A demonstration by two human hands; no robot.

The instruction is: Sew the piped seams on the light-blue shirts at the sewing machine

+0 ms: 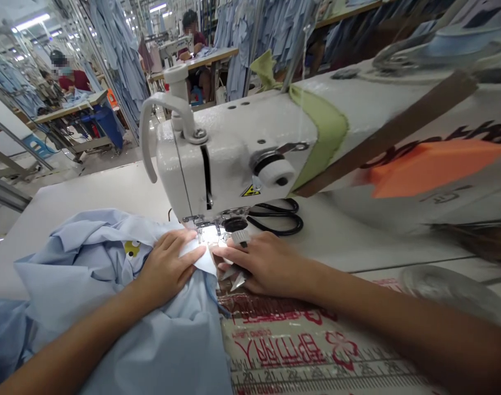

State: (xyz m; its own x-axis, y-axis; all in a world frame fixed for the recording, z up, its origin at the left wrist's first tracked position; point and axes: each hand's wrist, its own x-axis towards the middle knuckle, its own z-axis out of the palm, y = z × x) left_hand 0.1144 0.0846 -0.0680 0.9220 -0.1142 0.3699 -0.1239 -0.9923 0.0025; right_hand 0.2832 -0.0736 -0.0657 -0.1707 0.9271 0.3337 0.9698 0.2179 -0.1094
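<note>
My left hand (168, 266) lies flat on a light blue cloth garment (176, 340), its fingers stretched toward the lit needle area of a white sewing machine (229, 148). Under the presser foot (201, 235), the cloth's edge is partly hidden by the fingers. My right hand (270, 266) is just right of the needle, index finger pointing at the cloth edge. Tucked in its curled fingers are thread snips (238, 281), metal blades showing below the palm. A yellow patch (131, 249) shows on the bunched cloth beside my left hand.
Black-handled scissors (291, 222) lie behind the needle area. A printed ruler strip (316, 373) runs along the table's front edge. An orange piece (431, 167) and a green cloth strip (326, 120) are on the machine. Two people sit at machines farther back, among hanging blue garments.
</note>
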